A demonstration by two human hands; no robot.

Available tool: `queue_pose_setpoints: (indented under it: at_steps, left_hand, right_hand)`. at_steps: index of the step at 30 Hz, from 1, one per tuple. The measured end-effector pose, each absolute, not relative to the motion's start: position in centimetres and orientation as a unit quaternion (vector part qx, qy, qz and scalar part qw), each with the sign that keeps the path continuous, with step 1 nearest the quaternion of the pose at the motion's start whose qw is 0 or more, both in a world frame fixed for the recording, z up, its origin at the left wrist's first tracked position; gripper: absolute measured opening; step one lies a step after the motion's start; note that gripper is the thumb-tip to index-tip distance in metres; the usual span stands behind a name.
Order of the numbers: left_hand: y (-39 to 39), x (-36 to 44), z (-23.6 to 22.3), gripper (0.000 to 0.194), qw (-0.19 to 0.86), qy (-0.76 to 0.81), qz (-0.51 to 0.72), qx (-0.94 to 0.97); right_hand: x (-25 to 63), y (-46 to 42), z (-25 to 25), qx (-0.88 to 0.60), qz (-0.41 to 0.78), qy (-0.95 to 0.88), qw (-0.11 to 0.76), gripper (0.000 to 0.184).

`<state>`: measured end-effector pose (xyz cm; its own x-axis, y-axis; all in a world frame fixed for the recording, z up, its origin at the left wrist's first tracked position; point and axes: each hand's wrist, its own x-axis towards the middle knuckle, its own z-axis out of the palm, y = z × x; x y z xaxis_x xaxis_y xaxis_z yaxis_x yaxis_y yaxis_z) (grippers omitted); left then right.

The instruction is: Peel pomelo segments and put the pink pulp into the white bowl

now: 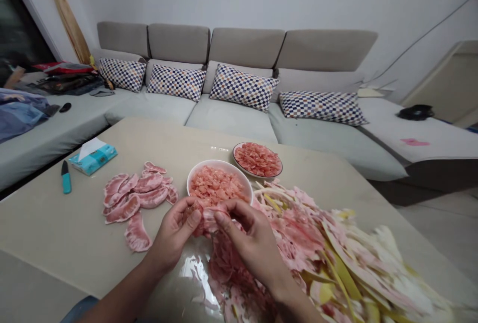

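Observation:
Between my left hand [177,226] and my right hand [248,238] is a pink pomelo segment [209,219], pinched by the thumbs and fingers of both. Its pale membrane shows between the thumbs; the fingers cover part of it. Just beyond my hands, a white bowl [249,183] holds loose pink pomelo pulp [218,182]. Several unpeeled pomelo segments [135,193] lie to the left of the bowl. Under and beside my right hand spreads a heap of membrane and rind [336,258], pink, white and yellow-green.
Behind the bowl, a dark-rimmed plate [281,171] carries more pulp. A blue tissue pack [97,159] and a knife with a teal handle [66,181] lie at the table's left. A grey sofa [231,119] with checked cushions [243,87] runs along the far side.

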<state>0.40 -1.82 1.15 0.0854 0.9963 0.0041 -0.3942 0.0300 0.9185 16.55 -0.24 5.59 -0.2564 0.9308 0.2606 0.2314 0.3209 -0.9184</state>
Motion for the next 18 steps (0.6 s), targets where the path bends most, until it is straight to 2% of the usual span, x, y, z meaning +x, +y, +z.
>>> queue_pose_setpoints:
  at_steps: [8,15,18]
  left_hand:
    - [-2.0,0.4,1.2,0.023,0.583,0.382,0.597,0.396]
    - [-2.2,1.3,2.6,0.022,0.639,0.334,0.624,0.303]
    - [-1.9,0.7,2.8,0.024,0.656,0.330,0.623,0.267]
  right_hand:
    - [16.7,-0.8,5.9,-0.448,0.325,-0.694,0.461,0.016]
    - [16.2,-1.3,5.6,-0.460,0.269,-0.702,0.472,0.015]
    - [17.0,-1.2,5.8,-0.467,0.178,-0.700,0.510,0.010]
